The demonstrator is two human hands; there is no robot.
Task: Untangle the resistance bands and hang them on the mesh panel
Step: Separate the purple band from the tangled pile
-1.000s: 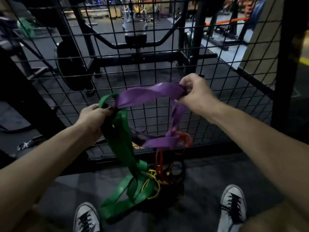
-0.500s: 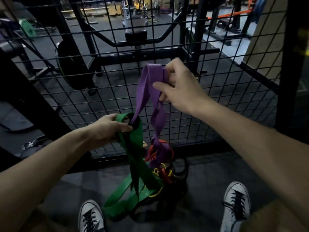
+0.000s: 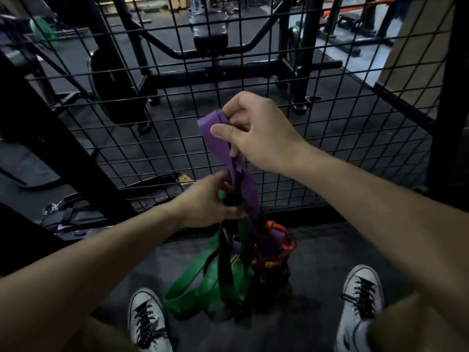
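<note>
My right hand (image 3: 256, 133) pinches the folded top of the purple band (image 3: 219, 146) and holds it up in front of the black mesh panel (image 3: 330, 138). The purple band hangs down into a knot of bands. Lower down, my left hand (image 3: 208, 199) grips the green band (image 3: 210, 275) and a black band (image 3: 224, 265) where they cross the purple one. Green loops trail onto the floor. An orange band (image 3: 279, 229) and a yellow strand are tangled low in the bundle, partly hidden.
My two white sneakers (image 3: 147, 321) (image 3: 360, 301) stand on the dark floor either side of the bundle. Behind the mesh are a black weight bench frame (image 3: 210, 47) and a weight plate (image 3: 111, 80). A thick black post (image 3: 449, 97) borders the panel on the right.
My left hand has moved right and down, closer under my right hand, now gripping at the crossing of the bands. My right hand has lowered slightly, and the purple band hangs straighter.
</note>
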